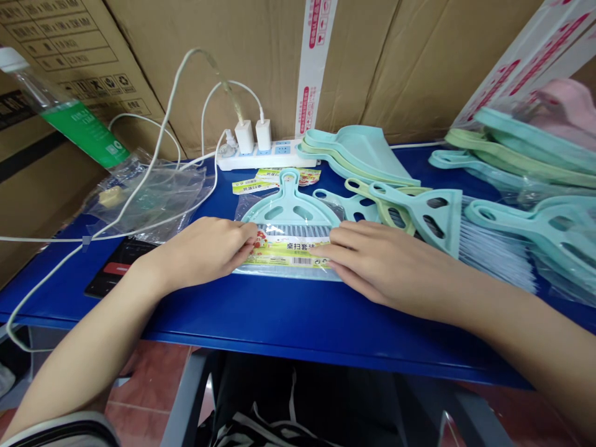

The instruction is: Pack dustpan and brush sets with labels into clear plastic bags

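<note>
A light-blue dustpan and brush set (289,205) lies on the table in a clear plastic bag, with a yellow-green printed label (298,249) across its front. My left hand (216,249) grips the left side of the bag, fingers closed at the label's edge. From the other side, my right hand (372,257) holds the right edge, one finger reaching over the label. The set's handle points away from me. Beyond my right hand lie loose brushes, a light-blue one (421,208) and a green one (388,208).
Stacked dustpans (363,149) lie behind the set, beside a white power strip (291,155) with chargers. More bagged sets (521,161) pile up at right. A tilted bottle (84,124), plastic bags (158,192), a black phone (116,267) and white cables occupy the left. Cardboard boxes (251,56) stand behind.
</note>
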The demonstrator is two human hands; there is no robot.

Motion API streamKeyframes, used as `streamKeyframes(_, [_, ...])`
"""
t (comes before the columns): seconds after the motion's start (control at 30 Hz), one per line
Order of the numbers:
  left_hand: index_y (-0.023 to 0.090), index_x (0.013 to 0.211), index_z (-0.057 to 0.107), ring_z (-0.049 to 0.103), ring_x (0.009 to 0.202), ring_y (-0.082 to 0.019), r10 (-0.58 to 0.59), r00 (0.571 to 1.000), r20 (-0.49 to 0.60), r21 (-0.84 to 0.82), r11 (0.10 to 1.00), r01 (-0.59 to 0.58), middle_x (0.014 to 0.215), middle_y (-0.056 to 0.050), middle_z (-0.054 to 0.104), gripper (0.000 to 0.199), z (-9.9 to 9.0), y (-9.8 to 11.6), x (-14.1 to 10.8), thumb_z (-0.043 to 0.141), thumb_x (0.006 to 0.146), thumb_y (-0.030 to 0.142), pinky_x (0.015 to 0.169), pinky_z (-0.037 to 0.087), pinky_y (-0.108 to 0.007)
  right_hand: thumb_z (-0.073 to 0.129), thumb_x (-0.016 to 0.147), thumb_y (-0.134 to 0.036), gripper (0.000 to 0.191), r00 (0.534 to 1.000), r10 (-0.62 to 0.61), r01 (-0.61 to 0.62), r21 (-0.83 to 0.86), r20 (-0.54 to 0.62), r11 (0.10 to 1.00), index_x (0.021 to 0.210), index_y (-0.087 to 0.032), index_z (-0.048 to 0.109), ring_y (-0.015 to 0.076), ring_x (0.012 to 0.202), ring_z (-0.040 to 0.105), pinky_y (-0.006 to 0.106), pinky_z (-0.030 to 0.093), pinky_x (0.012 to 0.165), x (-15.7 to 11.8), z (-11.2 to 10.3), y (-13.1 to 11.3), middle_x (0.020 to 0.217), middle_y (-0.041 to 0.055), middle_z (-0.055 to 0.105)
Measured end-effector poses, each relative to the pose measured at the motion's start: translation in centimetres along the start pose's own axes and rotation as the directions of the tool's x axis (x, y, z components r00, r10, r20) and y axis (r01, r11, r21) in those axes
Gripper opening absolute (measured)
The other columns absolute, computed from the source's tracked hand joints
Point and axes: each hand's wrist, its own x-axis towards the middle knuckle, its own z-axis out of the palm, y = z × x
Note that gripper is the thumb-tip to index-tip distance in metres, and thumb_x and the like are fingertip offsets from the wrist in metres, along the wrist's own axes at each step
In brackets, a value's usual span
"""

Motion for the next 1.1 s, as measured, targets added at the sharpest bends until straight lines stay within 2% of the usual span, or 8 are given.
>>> streamKeyframes(0.73, [0.019, 0.080, 0.053, 0.060, 0.058, -0.015, 0.019, 0.999, -0.030, 0.013, 1.000, -0.018, 0.072, -0.002, 0.068, 0.026, 0.30, -0.18, 0.01, 0.038, 0.099, 0.030, 0.053, 0.035, -0.027, 0.038, 0.096, -0.011, 0.035, 1.000, 0.018, -0.018, -0.015, 0.025, 1.000, 0.101, -0.015, 0.072, 0.0231, 0.083, 0.064, 0.037, 0.051, 0.073, 0.04, -0.08, 0.00, 0.090, 0.0112, 0.072])
streamKeyframes(1.1, [0.019, 0.081, 0.053, 0.060, 0.058, -0.016, -0.002, 1.000, 0.003, 0.017, 1.000, 0.002, 0.073, -0.003, 0.068, 0.024, 0.10, 0.10, 0.12, 0.039, 0.098, 0.028, 0.052, 0.036, -0.027, 0.038, 0.096, -0.012, 0.034, 0.999, 0.021, -0.021, 0.018, 0.031, 1.000, 0.104, -0.015, 0.071, 0.0229, 0.083, 0.063, 0.037, 0.050, 0.073, 0.04, -0.02, 0.06, 0.089, 0.0110, 0.071])
